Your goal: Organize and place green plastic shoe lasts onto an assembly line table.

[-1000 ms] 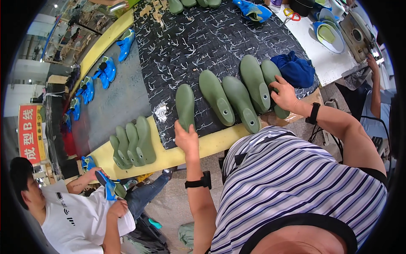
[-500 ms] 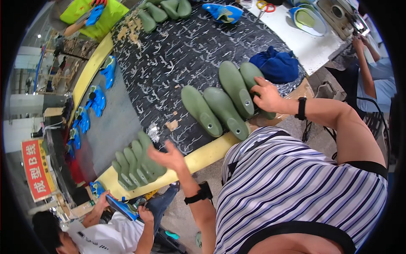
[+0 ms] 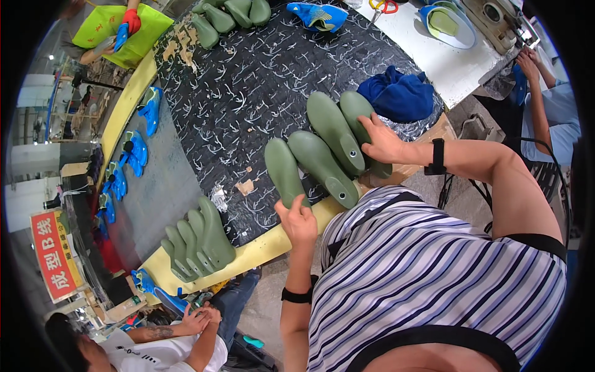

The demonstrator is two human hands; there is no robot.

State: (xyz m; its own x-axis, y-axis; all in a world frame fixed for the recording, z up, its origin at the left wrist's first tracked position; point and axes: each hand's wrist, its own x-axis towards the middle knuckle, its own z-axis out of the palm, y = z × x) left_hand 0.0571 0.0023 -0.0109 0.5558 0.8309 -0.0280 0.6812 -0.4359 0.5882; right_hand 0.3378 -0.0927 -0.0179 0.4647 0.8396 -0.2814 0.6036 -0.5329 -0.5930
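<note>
Green plastic shoe lasts lie side by side at the table's near edge, soles up and toes pointing away from me. My left hand (image 3: 297, 220) grips the heel end of the leftmost last (image 3: 283, 164), its fingers bent round it and partly hiding it. Two lasts in the middle, a nearer one (image 3: 315, 158) and a longer one (image 3: 328, 121), touch neither hand. At the right end of the row, my right hand (image 3: 382, 144) is closed on the side of another last (image 3: 357, 110), covering its middle.
Several green lasts (image 3: 214, 232) stand at the left on the yellow table edge (image 3: 266, 248). More lasts (image 3: 220, 18) lie at the far side, near a blue shoe upper (image 3: 319, 17). A dark blue cloth (image 3: 400, 94) sits right. Blue shoes (image 3: 133, 152) line the grey belt; co-workers sit around.
My left hand has moved right from beside the standing lasts onto the leftmost last of the row. My right hand stays on its last. The co-worker at lower left has let go of a blue shoe.
</note>
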